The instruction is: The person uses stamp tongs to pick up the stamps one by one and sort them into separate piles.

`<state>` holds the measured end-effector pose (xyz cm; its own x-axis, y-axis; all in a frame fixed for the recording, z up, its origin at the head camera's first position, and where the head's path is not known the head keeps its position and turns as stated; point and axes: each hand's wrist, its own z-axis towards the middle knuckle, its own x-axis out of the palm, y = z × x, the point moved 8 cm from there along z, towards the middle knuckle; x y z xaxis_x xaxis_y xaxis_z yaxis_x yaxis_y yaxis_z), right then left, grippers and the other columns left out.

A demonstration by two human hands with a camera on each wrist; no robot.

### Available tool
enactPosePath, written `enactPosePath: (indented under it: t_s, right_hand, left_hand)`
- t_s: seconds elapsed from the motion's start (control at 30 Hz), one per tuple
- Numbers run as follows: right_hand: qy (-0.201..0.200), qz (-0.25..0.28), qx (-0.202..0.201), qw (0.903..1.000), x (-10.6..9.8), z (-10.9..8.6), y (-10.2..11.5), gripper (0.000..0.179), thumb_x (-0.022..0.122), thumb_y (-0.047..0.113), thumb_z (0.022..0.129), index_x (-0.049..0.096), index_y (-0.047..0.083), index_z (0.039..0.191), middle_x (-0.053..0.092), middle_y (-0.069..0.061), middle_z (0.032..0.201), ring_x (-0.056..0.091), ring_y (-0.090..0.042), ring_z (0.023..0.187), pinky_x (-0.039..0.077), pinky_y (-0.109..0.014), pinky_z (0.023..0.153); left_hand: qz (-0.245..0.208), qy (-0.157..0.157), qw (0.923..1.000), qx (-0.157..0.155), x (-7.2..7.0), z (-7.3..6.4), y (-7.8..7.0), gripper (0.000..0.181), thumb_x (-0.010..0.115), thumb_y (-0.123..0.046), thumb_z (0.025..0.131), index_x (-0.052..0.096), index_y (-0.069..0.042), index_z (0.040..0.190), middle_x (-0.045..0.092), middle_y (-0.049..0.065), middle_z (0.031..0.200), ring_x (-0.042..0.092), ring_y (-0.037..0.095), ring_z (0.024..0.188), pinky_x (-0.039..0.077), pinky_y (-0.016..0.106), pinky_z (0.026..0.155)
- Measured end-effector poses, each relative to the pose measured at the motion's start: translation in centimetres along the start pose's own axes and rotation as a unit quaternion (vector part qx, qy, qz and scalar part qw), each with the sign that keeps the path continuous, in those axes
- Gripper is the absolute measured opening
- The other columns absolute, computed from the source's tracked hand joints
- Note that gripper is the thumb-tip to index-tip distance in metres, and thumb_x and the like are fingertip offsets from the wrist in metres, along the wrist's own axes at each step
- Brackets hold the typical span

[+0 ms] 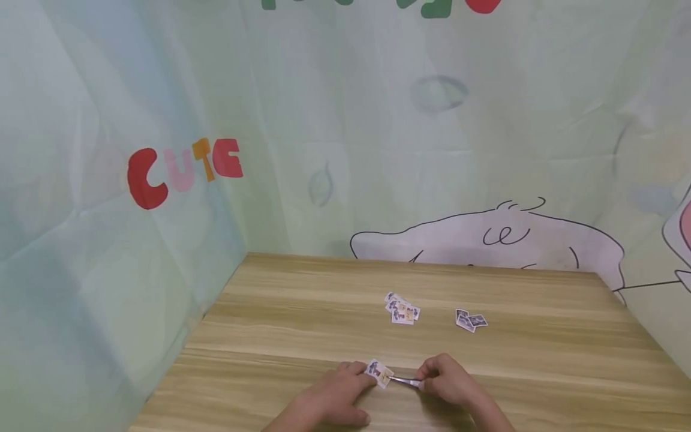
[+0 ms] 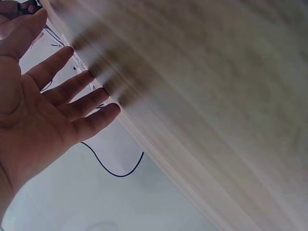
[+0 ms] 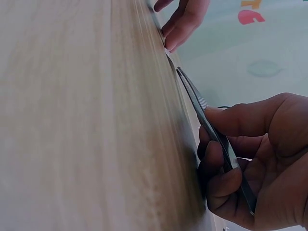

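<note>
A small picture card [image 1: 378,372] lies on the wooden table in front of me in the head view. My left hand [image 1: 338,396] rests beside it, fingertips right at its left edge. In the left wrist view the fingers of this left hand [image 2: 53,103] are extended and spread over the wood. My right hand [image 1: 449,381] pinches slim metal tweezers [image 1: 406,380], whose tips reach the card's right side. The right wrist view shows the tweezers [image 3: 209,124] between thumb and curled fingers, their two tips slightly parted.
Farther back on the table [image 1: 302,288] lies an overlapping pile of similar cards [image 1: 402,312]. To its right is a smaller group of darker cards [image 1: 468,321]. A printed fabric backdrop [image 1: 335,120] rises along the table's back and left edges.
</note>
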<state>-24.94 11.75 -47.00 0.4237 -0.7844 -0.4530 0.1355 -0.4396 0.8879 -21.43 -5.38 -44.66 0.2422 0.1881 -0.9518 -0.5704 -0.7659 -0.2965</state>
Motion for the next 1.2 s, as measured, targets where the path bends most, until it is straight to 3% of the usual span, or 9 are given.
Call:
enactPosePath:
  t_s: [0.4,0.67,0.8,1.0,1.2]
  right_hand:
    - [-0.004,0.000,-0.003,1.0000,-0.9,-0.1,0.4,0.008,0.064,-0.001,0.073,0.065,-0.002,0.081,0.055,-0.002,0.069,0.046,-0.017,0.061,0.039,-0.026,0.052]
    - [-0.024,0.008,0.007,0.9997,-1.8,-0.5,0.3,0.008,0.064,-0.002,0.073,0.064,-0.003,0.081,0.055,-0.003,0.071,0.047,-0.018,0.064,0.041,-0.027,0.055]
    - [-0.033,0.007,0.009,0.9994,-2.6,-0.7,0.0,0.009,0.063,-0.002,0.073,0.065,-0.004,0.082,0.056,-0.004,0.072,0.048,-0.018,0.064,0.041,-0.028,0.055]
    - [-0.042,0.007,0.007,0.9991,-3.3,-0.8,-0.1,0.011,0.063,-0.001,0.073,0.065,-0.004,0.083,0.058,-0.006,0.074,0.048,-0.019,0.066,0.042,-0.029,0.057]
    - [-0.052,0.004,0.014,0.9985,-3.9,-0.9,-0.4,0.011,0.064,-0.001,0.073,0.065,-0.004,0.084,0.057,-0.005,0.074,0.048,-0.020,0.065,0.043,-0.028,0.055]
  left_hand:
    - [0.008,-0.015,0.9998,-0.008,-0.6,-0.5,-0.4,0.055,0.073,-0.037,0.070,0.061,-0.018,0.120,0.053,0.004,0.122,0.049,0.021,0.111,0.042,0.038,0.092]
    - [0.023,-0.036,0.9990,0.010,-1.3,-0.5,-0.7,0.054,0.073,-0.038,0.072,0.061,-0.016,0.120,0.055,0.004,0.119,0.051,0.020,0.107,0.044,0.037,0.090]
    - [0.034,-0.052,0.9980,-0.007,-1.7,-0.3,-0.5,0.056,0.072,-0.041,0.072,0.061,-0.017,0.121,0.054,0.008,0.123,0.050,0.023,0.110,0.044,0.043,0.089]
    - [0.018,-0.044,0.9980,-0.042,-1.8,-0.3,0.1,0.054,0.071,-0.042,0.074,0.060,-0.018,0.121,0.051,0.009,0.128,0.047,0.026,0.116,0.041,0.050,0.091]
    - [0.016,-0.059,0.9974,-0.039,-2.0,0.1,0.2,0.051,0.071,-0.037,0.073,0.061,-0.016,0.118,0.054,0.008,0.123,0.049,0.026,0.111,0.043,0.048,0.089]
